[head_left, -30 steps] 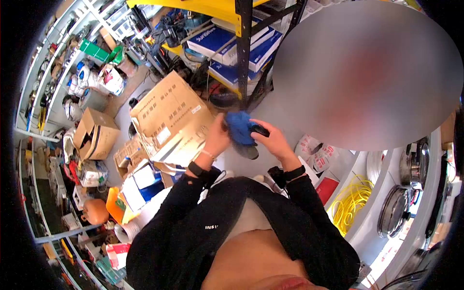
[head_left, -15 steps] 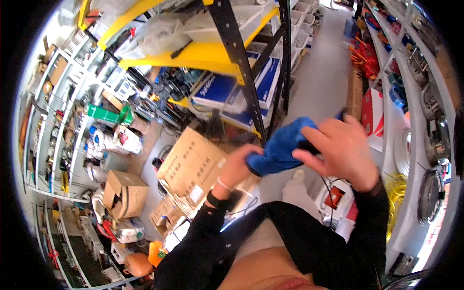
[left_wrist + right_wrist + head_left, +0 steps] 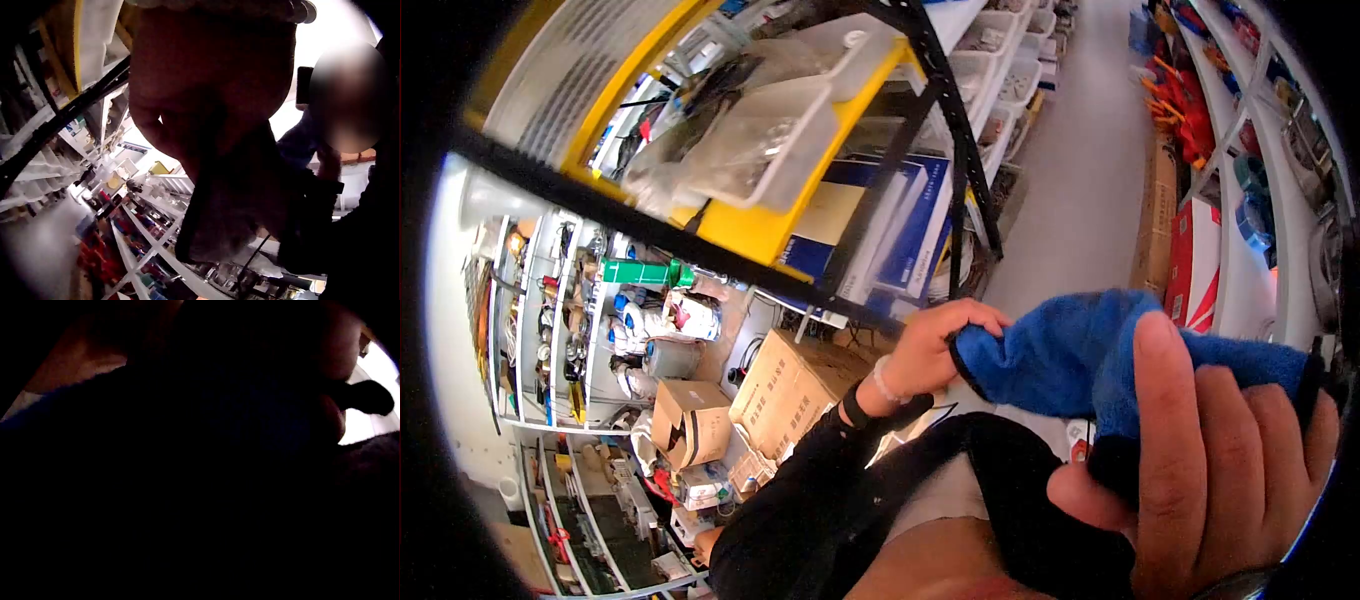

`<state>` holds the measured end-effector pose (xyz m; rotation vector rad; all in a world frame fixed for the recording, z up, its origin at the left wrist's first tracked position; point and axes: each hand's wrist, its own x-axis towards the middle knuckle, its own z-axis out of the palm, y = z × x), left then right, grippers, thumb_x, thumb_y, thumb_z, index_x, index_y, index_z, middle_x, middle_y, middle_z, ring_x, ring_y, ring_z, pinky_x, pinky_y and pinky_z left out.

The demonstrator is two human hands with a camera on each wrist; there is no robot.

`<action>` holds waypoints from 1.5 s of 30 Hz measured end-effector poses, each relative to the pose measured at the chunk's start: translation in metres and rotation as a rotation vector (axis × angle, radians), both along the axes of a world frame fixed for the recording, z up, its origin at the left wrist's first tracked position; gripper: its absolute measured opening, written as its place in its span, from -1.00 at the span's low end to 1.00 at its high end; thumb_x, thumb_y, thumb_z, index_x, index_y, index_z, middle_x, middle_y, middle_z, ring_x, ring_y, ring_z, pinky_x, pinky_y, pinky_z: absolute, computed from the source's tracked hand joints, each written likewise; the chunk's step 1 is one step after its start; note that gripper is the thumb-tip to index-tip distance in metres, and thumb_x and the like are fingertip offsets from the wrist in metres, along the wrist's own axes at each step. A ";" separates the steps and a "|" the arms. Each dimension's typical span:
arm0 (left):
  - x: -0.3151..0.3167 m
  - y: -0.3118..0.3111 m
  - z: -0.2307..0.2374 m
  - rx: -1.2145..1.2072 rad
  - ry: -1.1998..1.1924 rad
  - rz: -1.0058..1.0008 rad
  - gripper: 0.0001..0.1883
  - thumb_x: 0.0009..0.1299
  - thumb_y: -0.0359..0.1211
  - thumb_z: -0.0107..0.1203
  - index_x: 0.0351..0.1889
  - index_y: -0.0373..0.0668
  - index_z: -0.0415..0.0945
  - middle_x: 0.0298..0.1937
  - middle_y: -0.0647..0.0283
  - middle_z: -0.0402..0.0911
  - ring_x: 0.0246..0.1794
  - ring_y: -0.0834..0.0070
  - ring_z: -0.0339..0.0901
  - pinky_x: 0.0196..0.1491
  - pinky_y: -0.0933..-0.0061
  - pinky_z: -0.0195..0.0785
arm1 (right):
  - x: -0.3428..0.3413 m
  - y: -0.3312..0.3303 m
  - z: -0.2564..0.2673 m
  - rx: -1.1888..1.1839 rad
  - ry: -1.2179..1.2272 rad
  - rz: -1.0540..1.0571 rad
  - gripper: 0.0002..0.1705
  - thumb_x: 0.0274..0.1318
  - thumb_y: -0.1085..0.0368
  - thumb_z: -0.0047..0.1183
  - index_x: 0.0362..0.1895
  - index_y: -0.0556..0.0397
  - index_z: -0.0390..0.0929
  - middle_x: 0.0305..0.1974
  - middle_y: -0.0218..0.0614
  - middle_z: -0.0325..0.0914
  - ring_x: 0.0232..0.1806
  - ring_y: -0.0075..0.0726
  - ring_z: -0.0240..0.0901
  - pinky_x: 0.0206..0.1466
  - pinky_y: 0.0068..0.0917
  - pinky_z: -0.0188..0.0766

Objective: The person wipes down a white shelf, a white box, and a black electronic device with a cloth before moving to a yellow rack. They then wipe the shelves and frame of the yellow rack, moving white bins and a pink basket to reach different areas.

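A blue cloth [image 3: 1050, 355] with a dark edge stretches between the two hands in the head view. My left hand [image 3: 935, 350] pinches its left end. At the right, close to the head camera, my right hand [image 3: 1220, 470] grips the cloth together with a black object [image 3: 1115, 465], mostly covered by the fingers. What the black object is, I cannot tell. In the left wrist view the left hand [image 3: 209, 81] is dark, with the cloth [image 3: 225, 219] hanging from it. The right wrist view is nearly black, with a faint blue patch of cloth [image 3: 269, 425].
A yellow and black rack [image 3: 750, 235] with plastic bins [image 3: 760, 140] stands ahead on the left. Cardboard boxes [image 3: 690, 420] lie on the floor below it. An aisle [image 3: 1080, 180] runs forward, with a red and white box [image 3: 1195, 265] and shelving on its right.
The view has swung up toward the rack and aisle. Both hands have come up with the cloth; the right one is much nearer the head camera, and the cloth is drawn out longer between them.
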<state>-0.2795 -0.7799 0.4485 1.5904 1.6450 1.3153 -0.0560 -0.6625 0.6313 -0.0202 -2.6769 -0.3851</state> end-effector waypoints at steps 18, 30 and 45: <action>-0.081 0.075 -0.101 -0.394 -0.477 0.214 -0.72 0.41 -0.43 -0.11 0.00 -0.29 0.51 -0.10 0.24 0.60 -0.05 0.51 0.49 0.10 0.52 0.29 | -0.135 0.252 -0.189 -0.551 -0.300 -0.296 -0.77 0.03 0.22 0.13 -0.34 0.12 0.50 -0.39 0.02 0.56 -0.28 0.19 0.53 -0.21 0.00 0.44; -0.180 0.153 -0.045 0.396 -0.416 0.852 -0.68 0.39 -0.45 -0.02 0.10 -0.29 0.36 -0.08 0.20 0.55 -0.11 0.37 0.51 -0.04 0.36 0.39 | -0.332 0.228 -0.213 -1.267 0.814 -0.157 -0.62 0.26 0.08 0.01 -0.03 0.11 0.48 -0.18 0.07 0.58 -0.13 0.16 0.54 -0.07 -0.18 0.45; -0.244 0.171 -0.070 -0.466 0.580 0.812 -0.47 0.33 -0.20 0.08 0.21 -0.16 0.23 0.22 -0.03 0.40 0.27 -0.10 0.30 0.17 -0.53 -0.07 | -0.492 0.186 -0.247 -0.507 0.184 -0.508 -0.59 -0.10 0.24 0.19 -0.17 0.19 0.41 -0.01 0.22 0.44 0.08 0.04 0.41 -0.28 -0.22 0.55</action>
